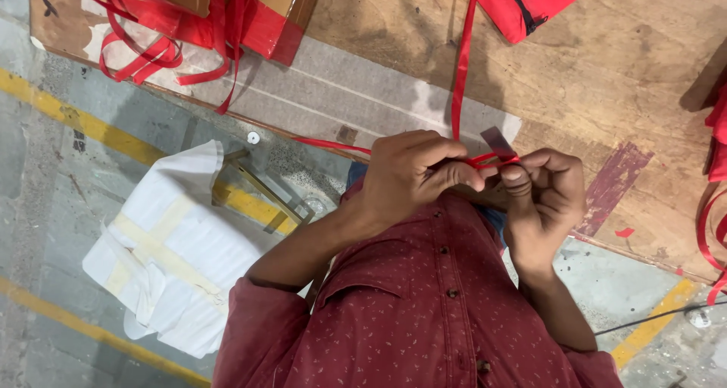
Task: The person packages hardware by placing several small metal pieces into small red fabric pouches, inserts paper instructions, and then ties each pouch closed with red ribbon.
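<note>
My left hand (413, 172) and my right hand (545, 199) meet close in front of my chest, both pinching a thin red plastic ribbon (459, 77). The ribbon runs up from my fingers across the brown board (606, 70) toward the top of the view, and another strand (329, 143) trails off to the left. Between my fingertips the ribbon is bunched into a small loop or knot (492, 161). A small grey flat piece (497, 140) shows just above my right thumb. My dark red shirt fills the bottom of the view.
A red bag (522, 2) lies at the top on the board. A cardboard box wrapped in red with loose ribbon loops (151, 51) sits top left. A white wrapped bundle (170, 252) rests on the grey floor with yellow lines. More red ribbon (712, 229) hangs at the right edge.
</note>
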